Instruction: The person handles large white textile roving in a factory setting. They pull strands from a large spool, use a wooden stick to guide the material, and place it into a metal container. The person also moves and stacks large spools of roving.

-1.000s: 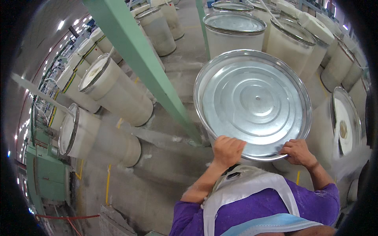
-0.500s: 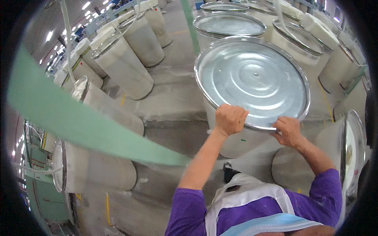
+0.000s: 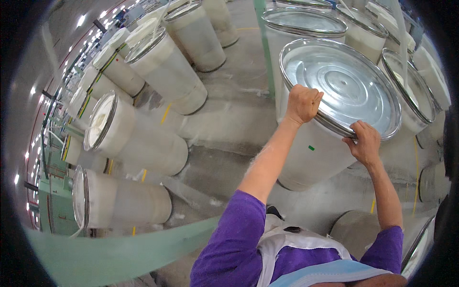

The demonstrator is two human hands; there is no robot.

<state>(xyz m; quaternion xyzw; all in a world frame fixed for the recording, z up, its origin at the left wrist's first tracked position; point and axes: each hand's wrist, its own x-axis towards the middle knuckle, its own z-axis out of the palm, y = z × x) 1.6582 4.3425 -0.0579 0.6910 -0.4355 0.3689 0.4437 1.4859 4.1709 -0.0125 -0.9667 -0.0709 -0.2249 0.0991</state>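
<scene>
In front of me stands a tall, whitish, translucent sliver can [image 3: 313, 160] with a shiny metal rim and a small green mark on its side. A ringed grey metal plate [image 3: 345, 85] fills its top, with no sliver lying on it. My left hand [image 3: 304, 105] is closed over the near left part of the rim, knuckles up. Farther right along the same rim, my right hand [image 3: 366, 142] grips with the fingers on top and the thumb below. Both arms reach forward, and the can appears tilted, though the fisheye bend makes its lean uncertain.
Right behind it are another plate-topped can [image 3: 306, 24] and a can with a strand rising from it [image 3: 406, 88]. Cans holding white sliver [image 3: 136, 134] line the left side. A green beam [image 3: 129, 251] crosses low at left; a green post [image 3: 264, 52] rises beyond.
The held can and both hands now sit farther right in the view, and my arms are straighter. The green beam has dropped lower in the picture as the view shifted.
</scene>
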